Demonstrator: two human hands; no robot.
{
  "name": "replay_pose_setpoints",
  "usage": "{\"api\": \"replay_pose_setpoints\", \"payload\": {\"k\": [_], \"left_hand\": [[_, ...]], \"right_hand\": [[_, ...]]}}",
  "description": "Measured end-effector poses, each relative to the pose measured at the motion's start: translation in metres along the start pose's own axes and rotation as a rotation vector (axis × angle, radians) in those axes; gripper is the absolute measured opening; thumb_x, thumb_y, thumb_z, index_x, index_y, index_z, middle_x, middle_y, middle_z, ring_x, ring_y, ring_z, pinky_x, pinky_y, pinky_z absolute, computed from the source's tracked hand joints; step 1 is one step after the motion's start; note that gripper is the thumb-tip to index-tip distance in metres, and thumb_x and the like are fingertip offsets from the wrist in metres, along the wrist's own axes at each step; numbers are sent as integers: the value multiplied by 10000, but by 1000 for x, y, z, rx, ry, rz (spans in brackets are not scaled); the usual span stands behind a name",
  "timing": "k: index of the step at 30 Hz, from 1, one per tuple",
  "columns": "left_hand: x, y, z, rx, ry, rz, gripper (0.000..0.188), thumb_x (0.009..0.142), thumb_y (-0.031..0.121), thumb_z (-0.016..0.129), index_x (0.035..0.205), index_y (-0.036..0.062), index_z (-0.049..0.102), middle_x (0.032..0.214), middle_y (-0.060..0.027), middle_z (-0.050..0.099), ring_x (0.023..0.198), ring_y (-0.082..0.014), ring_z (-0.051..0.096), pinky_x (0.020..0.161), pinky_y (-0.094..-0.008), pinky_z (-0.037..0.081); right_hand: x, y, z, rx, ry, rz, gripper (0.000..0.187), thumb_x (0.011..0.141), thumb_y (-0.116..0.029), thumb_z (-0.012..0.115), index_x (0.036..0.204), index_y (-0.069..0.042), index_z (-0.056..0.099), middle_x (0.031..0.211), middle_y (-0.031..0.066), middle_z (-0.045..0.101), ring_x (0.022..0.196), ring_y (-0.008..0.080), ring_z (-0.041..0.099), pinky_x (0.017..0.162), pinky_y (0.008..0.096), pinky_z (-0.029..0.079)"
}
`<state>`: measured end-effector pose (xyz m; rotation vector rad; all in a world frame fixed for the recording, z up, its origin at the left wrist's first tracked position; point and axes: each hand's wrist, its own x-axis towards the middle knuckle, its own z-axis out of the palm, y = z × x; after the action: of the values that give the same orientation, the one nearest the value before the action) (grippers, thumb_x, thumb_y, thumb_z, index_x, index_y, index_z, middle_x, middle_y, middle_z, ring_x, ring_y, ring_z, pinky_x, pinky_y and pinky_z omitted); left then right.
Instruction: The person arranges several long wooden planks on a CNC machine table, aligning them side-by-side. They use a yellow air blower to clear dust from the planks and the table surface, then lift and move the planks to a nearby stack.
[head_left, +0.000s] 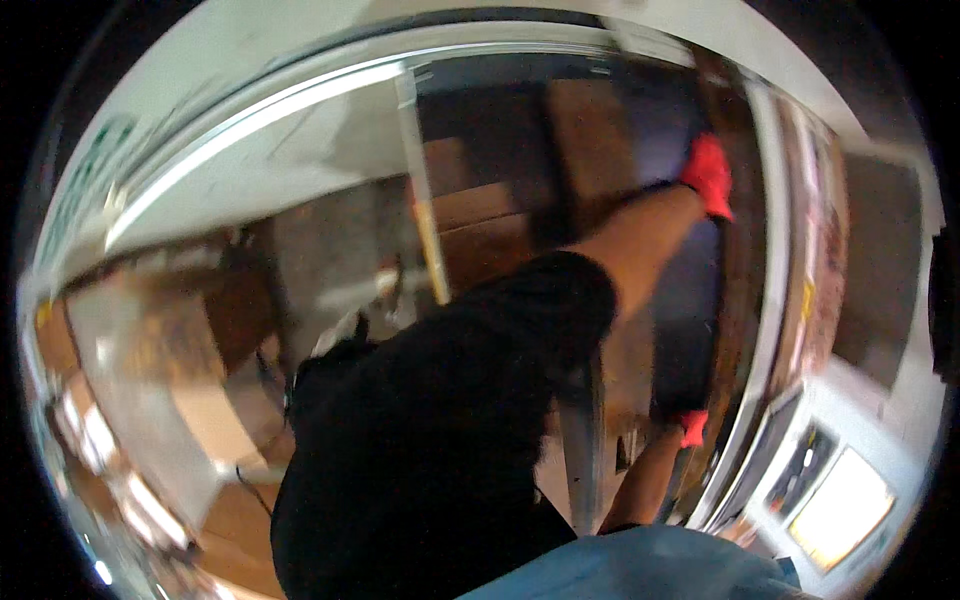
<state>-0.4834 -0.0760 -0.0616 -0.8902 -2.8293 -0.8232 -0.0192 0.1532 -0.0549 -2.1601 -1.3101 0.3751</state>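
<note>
Much of my head view sits behind a black sleeve. Blur softens the red-gloved left hand, at a dark panel's upper part, and right hand, near its lower end; I cannot tell whether either grips. Cardboard boxes crowd leftward.

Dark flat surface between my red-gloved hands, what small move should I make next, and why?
I'd probably settle both hands and check your grip before shifting anything. Your left hand is near the upper part of the dark flat surface, your right hand near its lower end, and blur hides whether either is holding it.
</note>
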Motion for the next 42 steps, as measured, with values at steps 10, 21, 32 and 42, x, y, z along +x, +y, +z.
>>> {"api": "replay_pose_setpoints", "payload": {"k": [10,21,32,42], "left_hand": [[14,-23,-6,101,39,-106,1399,635,732,794,1499,-229,260,1608,-416,212,1526,-530,190,1257,-619,114],[8,-20,-27,-10,4,-108,1414,619,728,812,1528,-196,246,1628,-380,210,1530,-531,167,1262,-609,94],[13,-13,-41,72,-97,-176,1410,627,780,786,1541,-157,263,1630,-366,227,1540,-485,196,1266,-588,107],[14,-10,-34,93,-47,-180,1417,610,808,777,1556,-120,275,1649,-314,248,1550,-440,207,1270,-558,98]], "right_hand": [[7,-31,16,-40,-45,-68,803,691,-622,805,1293,-126,614,1242,196,702,1161,390,662,987,520,510],[31,-8,38,-131,31,-156,914,705,-702,756,1415,-157,574,1279,179,696,1244,388,612,1042,511,452],[38,0,42,-179,107,-191,881,697,-796,702,1309,-166,631,1184,174,732,1028,419,706,859,541,541],[15,-8,36,-107,138,-197,904,725,-740,726,1381,-138,574,1323,204,676,1235,386,633,1058,490,466]]}}
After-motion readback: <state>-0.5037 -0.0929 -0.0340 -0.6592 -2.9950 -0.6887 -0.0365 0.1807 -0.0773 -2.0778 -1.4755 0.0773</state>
